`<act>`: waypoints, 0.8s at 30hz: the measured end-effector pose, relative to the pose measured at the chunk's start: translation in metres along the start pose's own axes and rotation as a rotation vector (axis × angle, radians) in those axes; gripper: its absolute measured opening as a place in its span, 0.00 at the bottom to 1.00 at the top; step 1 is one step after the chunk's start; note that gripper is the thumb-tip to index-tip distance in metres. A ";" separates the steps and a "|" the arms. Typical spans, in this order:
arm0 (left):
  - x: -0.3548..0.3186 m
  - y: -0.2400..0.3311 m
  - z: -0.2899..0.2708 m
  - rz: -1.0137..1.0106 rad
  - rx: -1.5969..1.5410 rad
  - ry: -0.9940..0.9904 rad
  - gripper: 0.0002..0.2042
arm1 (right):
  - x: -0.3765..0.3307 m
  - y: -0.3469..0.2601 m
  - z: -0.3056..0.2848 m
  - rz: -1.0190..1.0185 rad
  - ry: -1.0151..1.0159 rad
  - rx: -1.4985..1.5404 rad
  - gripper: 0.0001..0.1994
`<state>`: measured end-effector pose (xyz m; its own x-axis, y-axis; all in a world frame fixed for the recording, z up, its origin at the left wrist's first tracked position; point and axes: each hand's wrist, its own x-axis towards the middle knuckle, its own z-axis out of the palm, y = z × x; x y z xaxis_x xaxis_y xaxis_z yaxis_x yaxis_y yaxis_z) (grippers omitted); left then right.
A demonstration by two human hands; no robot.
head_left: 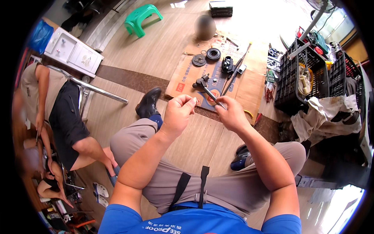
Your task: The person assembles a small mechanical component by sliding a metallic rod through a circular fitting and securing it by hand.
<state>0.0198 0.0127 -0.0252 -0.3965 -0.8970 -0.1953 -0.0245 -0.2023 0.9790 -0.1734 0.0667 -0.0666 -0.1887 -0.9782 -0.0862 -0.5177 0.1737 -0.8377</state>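
Note:
My right hand (232, 116) pinches the near end of a dark rod (211, 93). At the rod's far end is a knobbly black head (201, 81), over the cardboard sheet (249, 89). To its left my left hand (178, 116) is raised with thumb and forefinger pressed together; anything between them is too small to make out. Beyond both hands, on the cardboard, are a black ring-shaped part (213, 54), a dark round disc (199, 60) and a black block-like part (227, 64). Long black cables (234, 74) run beside the block.
Black plastic crates (302, 80) with tools and cloths stand at the right. Small circuit boards (271, 76) and wires lie near them. A green stool (142, 19) is at the far left, a white cabinet (74, 52) closer. Other people sit along the left side.

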 end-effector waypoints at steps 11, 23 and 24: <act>-0.006 0.002 0.013 0.040 0.109 0.055 0.07 | -0.016 -0.031 0.012 0.030 -0.263 0.902 0.12; -0.007 0.002 0.015 0.067 0.253 0.059 0.09 | -0.025 -0.037 0.006 -0.100 -0.089 0.513 0.06; -0.007 0.003 0.015 0.076 0.304 0.044 0.09 | -0.024 -0.038 0.003 -0.166 -0.049 0.444 0.07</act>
<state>0.0089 0.0245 -0.0200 -0.3674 -0.9227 -0.1170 -0.2722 -0.0136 0.9622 -0.1468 0.0831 -0.0347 -0.0883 -0.9947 0.0519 -0.1286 -0.0403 -0.9909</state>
